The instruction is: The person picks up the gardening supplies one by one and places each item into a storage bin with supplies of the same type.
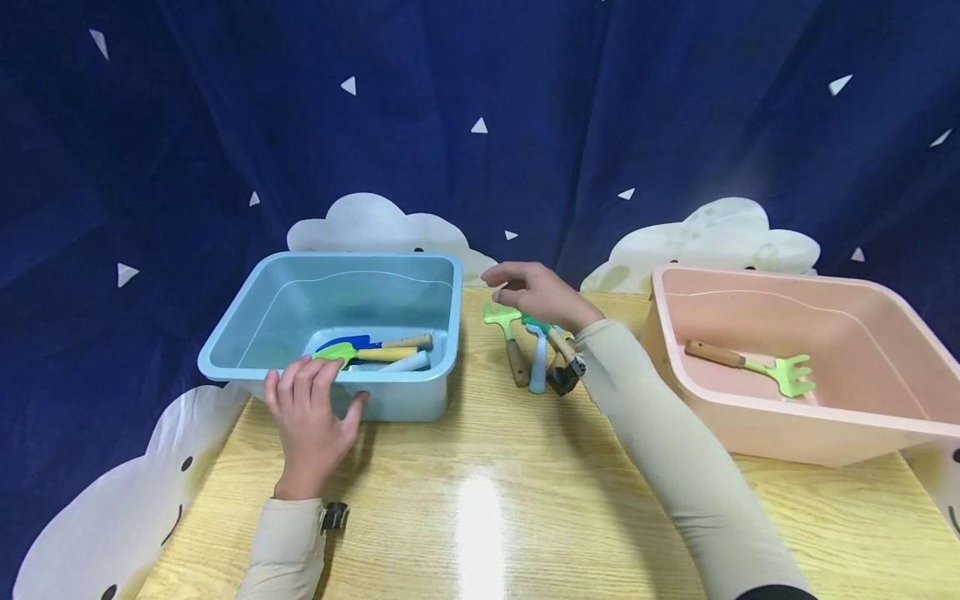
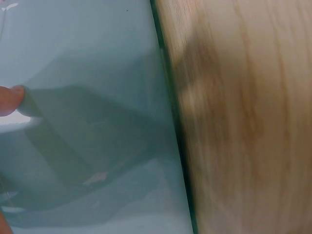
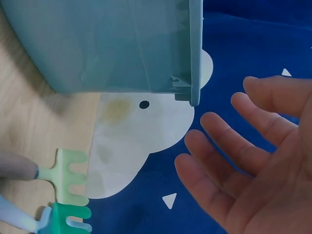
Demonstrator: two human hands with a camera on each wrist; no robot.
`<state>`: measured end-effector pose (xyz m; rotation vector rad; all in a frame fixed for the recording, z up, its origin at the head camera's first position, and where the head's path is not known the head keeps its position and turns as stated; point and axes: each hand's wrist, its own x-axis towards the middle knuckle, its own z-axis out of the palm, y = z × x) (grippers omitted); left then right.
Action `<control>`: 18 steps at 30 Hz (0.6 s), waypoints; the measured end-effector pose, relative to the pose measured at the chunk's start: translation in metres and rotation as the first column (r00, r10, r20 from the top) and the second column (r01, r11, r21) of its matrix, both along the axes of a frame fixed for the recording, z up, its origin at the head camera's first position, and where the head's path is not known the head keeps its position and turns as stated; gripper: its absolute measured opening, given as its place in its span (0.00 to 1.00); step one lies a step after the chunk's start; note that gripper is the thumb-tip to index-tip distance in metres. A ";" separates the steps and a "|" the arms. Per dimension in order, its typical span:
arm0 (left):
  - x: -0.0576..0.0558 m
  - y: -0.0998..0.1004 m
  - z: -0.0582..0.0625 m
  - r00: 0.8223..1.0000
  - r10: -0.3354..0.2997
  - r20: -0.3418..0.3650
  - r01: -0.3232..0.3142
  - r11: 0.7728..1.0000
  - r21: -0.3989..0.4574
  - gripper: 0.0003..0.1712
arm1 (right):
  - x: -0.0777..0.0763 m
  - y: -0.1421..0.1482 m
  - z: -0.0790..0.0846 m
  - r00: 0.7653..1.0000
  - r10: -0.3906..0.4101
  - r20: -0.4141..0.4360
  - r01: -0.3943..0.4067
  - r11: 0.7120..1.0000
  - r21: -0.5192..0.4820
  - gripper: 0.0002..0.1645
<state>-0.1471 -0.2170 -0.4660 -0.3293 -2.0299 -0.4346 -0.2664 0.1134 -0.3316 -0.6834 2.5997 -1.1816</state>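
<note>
Gripping blue bin (image 1: pixel 408 400) by front rim with left hand (image 1: pixel 309 417). Hovering near green rake (image 1: pixel 517 358) on worktop (image 1: pixel 420 475) with right hand (image 1: pixel 538 293), fingers loosely parted, holding nothing. Inside blue bin, blue trowel (image 1: pixel 358 342); inside pink bin (image 1: pixel 795 435), second green rake (image 1: pixel 738 361).

In front of us, a person's arms (image 1: pixel 667 450) stretch out in pale sleeves (image 1: pixel 281 546), the left hand (image 1: pixel 311 408) bent at the fingers, thumb set apart, the right hand (image 1: pixel 536 292) poised empty in midair, fingers loosely curved.
</note>
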 end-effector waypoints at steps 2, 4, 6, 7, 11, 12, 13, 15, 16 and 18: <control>-0.001 0.001 0.000 1.000 -0.003 -0.004 0.003 1.000 0.003 0.34 | 0.006 0.005 -0.005 1.000 -0.008 -0.011 0.008 1.000 -0.028 0.22; -0.001 0.001 0.000 1.000 -0.002 -0.003 0.002 1.000 0.004 0.34 | 0.013 0.009 -0.011 1.000 -0.015 -0.024 0.013 0.998 -0.054 0.21; -0.001 0.001 -0.001 1.000 -0.003 -0.001 0.003 1.000 0.006 0.34 | 0.021 0.015 -0.019 0.999 -0.023 -0.028 0.020 0.997 -0.080 0.21; -0.001 0.001 -0.001 1.000 -0.004 0.001 0.004 1.000 0.007 0.34 | 0.025 0.017 -0.023 0.999 -0.026 -0.031 0.023 0.996 -0.089 0.22; -0.001 0.002 -0.001 1.000 -0.005 0.000 0.005 1.000 0.009 0.34 | 0.043 0.029 -0.040 0.998 -0.061 0.002 0.061 0.991 -0.123 0.22; -0.001 0.002 -0.001 1.000 -0.007 -0.001 0.007 1.000 0.010 0.34 | 0.047 0.032 -0.044 0.997 -0.071 0.009 0.072 0.989 -0.132 0.22; -0.001 0.002 -0.001 1.000 -0.008 -0.002 0.008 1.000 0.010 0.34 | 0.051 0.034 -0.048 0.997 -0.080 0.015 0.082 0.987 -0.140 0.22; -0.001 0.001 -0.001 1.000 -0.011 -0.003 0.011 1.000 0.015 0.34 | 0.059 0.039 -0.054 0.995 -0.095 0.024 0.097 0.983 -0.154 0.22; -0.001 0.001 -0.001 1.000 -0.013 -0.004 0.013 1.000 0.017 0.34 | 0.062 0.040 -0.057 0.995 -0.101 0.024 0.103 0.982 -0.160 0.22; -0.001 0.001 -0.001 1.000 -0.013 -0.003 0.013 1.000 0.020 0.34 | 0.068 0.041 -0.060 0.994 -0.109 0.023 0.111 0.979 -0.169 0.22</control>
